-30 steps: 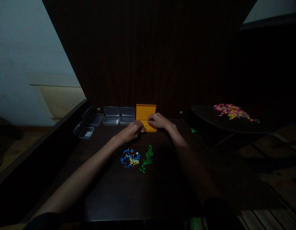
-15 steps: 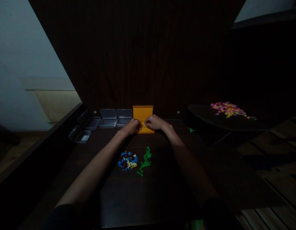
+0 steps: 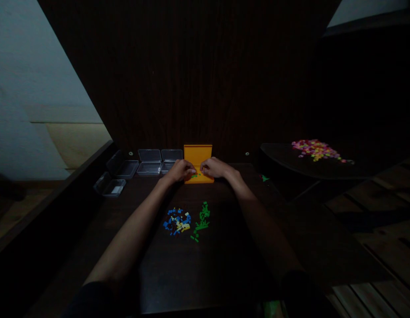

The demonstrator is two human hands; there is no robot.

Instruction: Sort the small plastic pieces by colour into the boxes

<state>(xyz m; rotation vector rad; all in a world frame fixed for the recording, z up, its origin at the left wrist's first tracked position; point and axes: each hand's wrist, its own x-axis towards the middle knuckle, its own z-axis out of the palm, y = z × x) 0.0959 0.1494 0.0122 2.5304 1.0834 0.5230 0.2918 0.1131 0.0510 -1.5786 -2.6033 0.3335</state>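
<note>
A yellow-orange box (image 3: pixel 198 154) stands open at the far side of the dark table, its lid raised. Several small green bricks (image 3: pixel 194 176) lie in its base. My left hand (image 3: pixel 181 170) rests over the box's left edge, fingers curled and tips drawn together near those bricks. From the right, my right hand (image 3: pixel 215 167) reaches over the base with thumb and fingers pinched. Whatever either hand holds is too small and dark to make out. Nearer me lie a pile of green bricks (image 3: pixel 202 223) and a mixed pile of blue, white and yellow bricks (image 3: pixel 177 221).
Clear plastic cases (image 3: pixel 149 168) stand with lids up left of the box; another case (image 3: pixel 115 187) sits further left, with a white piece inside. A heap of pink and yellow pieces (image 3: pixel 314 150) lies on a shelf (image 3: pixel 278 154) at right. A dark side board (image 3: pixel 66 190) borders the left.
My left hand has shifted slightly left and up, uncovering more green bricks in the box. My right hand stays almost in place.
</note>
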